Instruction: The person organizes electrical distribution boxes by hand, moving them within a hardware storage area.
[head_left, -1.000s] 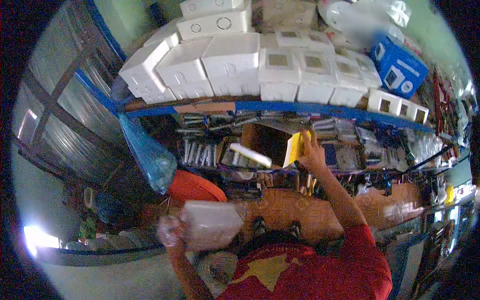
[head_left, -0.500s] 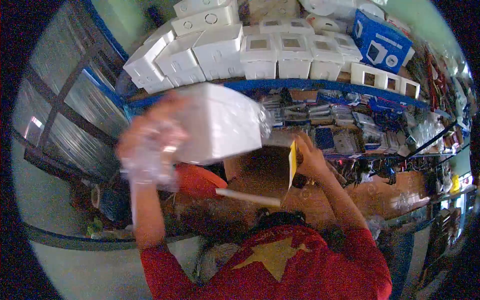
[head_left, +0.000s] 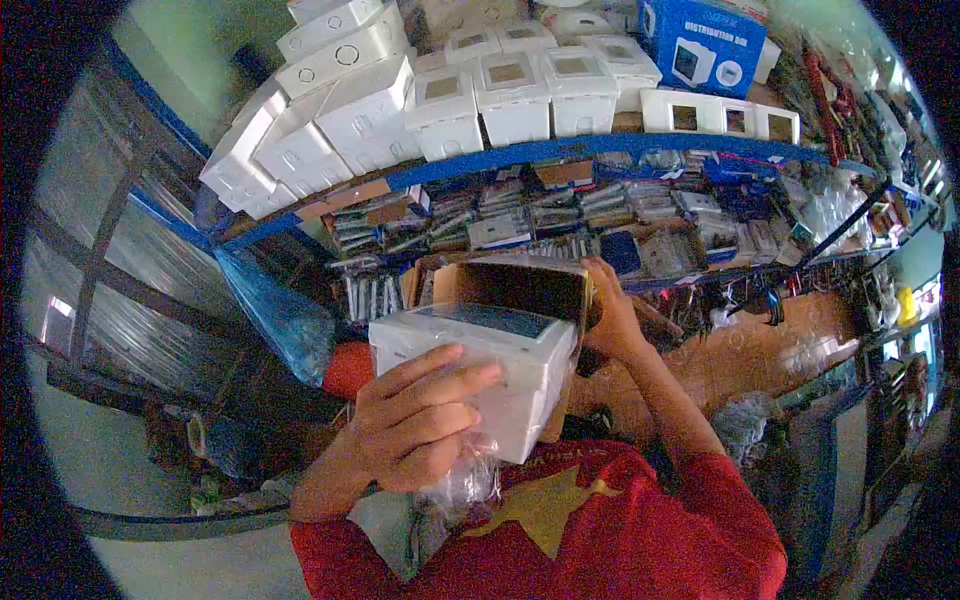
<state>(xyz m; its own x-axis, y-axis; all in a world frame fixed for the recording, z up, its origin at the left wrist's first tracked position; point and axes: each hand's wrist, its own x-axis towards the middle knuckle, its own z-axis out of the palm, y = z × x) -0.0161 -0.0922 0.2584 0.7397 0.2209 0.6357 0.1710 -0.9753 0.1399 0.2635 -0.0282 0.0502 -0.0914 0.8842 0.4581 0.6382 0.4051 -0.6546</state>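
A white plastic box (head_left: 490, 370) in a clear plastic bag is held in my left hand (head_left: 415, 420), whose fingers lie over its near side. The loose end of the bag bunches below it. Just behind it stands an open cardboard carton (head_left: 450, 285), dark inside, with the white box in front of its opening. My right hand (head_left: 612, 312) grips the carton's right side; some of its fingers are hidden by the carton wall.
White boxes (head_left: 513, 100) and a blue distribution box carton (head_left: 703, 47) line the blue-edged shelf (head_left: 590, 147). Below are packed small parts (head_left: 500, 228). A red object (head_left: 348, 370) is left of the white box. Clear plastic (head_left: 745, 425) lies at the right.
My left hand has brought the bagged white box down and right, in front of the carton. My right hand stays on the carton. The view has shifted, and the shelf items appear further left.
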